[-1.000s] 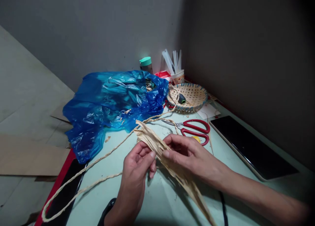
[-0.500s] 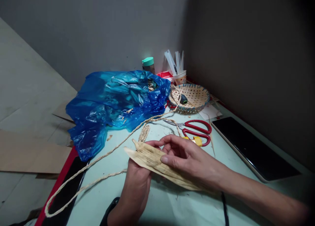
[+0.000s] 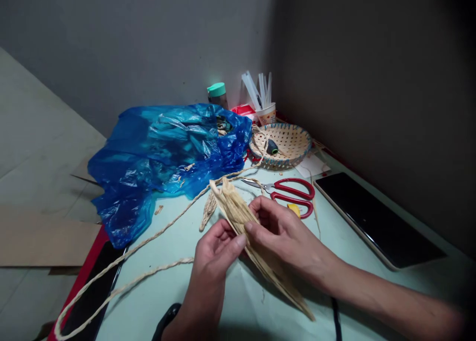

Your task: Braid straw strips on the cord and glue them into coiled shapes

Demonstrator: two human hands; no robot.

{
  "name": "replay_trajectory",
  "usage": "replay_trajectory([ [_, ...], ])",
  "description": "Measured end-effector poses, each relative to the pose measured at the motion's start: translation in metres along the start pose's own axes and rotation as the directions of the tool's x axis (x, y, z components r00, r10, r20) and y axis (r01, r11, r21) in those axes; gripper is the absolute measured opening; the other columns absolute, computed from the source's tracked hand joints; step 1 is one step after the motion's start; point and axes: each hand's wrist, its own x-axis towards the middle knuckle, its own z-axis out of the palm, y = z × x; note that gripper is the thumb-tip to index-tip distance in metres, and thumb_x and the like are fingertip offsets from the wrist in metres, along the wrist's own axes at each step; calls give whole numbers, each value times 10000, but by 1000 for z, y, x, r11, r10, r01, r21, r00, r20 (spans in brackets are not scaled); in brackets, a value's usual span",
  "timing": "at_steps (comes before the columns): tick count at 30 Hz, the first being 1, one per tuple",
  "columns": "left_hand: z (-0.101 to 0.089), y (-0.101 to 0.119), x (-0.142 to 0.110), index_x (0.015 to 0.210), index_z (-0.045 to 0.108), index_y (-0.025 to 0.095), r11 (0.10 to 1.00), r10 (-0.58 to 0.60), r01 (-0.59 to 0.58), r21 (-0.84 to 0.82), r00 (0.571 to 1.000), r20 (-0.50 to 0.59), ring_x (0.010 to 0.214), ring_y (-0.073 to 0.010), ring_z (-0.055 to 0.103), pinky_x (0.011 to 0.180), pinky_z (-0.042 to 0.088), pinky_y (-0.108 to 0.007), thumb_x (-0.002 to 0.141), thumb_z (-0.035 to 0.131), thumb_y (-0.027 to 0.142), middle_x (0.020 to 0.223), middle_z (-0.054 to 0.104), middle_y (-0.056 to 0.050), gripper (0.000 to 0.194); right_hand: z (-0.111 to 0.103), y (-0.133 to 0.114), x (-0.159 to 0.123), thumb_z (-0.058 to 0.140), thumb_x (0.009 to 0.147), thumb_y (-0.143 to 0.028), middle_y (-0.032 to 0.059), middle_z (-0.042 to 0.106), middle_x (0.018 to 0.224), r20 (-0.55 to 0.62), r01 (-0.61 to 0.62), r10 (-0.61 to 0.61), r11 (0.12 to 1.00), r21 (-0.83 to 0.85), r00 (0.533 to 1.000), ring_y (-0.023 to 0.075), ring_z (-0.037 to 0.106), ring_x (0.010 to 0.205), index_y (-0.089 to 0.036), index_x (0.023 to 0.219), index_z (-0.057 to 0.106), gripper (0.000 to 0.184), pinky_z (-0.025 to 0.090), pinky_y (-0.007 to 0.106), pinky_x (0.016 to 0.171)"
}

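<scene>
So both hands are busy over the near half of the worktop (image 3: 167,294): left hand (image 3: 213,256) has a dried husk (image 3: 238,207) pinched between thumb and curled fingers, and the right hand (image 3: 284,229) has it pinched too, thumb flat on top. The husk slants, one end toward the far edge, the thin tip toward the near right corner. There's a black cable (image 3: 336,316) just past the right forearm, and a pale twisted rope (image 3: 150,272) loops out over the left edge, crossing a dark flat thing (image 3: 94,286) that I can't really make out. Just beyond the husk sits a little braided bundle (image 3: 207,213). Next out are red-handled scissors (image 3: 273,186) with something yellow (image 3: 293,210) by the lower handle, then a tablet (image 3: 379,219), screen dark, lying along the right edge. Further back, a big crumpled blue bag (image 3: 167,152) covers the far left part, with a woven basket (image 3: 293,140) beside it holding a dark spool (image 3: 272,146). Up in the far corner: a paper cup (image 3: 267,115) full of clear sticks (image 3: 253,90), a red packet (image 3: 243,110) and a green-lidded jar (image 3: 218,95).
</scene>
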Motion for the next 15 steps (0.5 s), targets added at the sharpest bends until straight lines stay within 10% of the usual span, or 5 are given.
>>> replay_trajectory([
  [15,-4,5,1,1018,658,165,999,-4,5,-33,1000,21,1071,-257,649,972,455,-363,818,694,154,1072,726,-95,204,-1,2,6,768,760,-242,5,646,883,154,-102,66,966,238,986,151,608,801,-186,977,573,297,462,247,697],
])
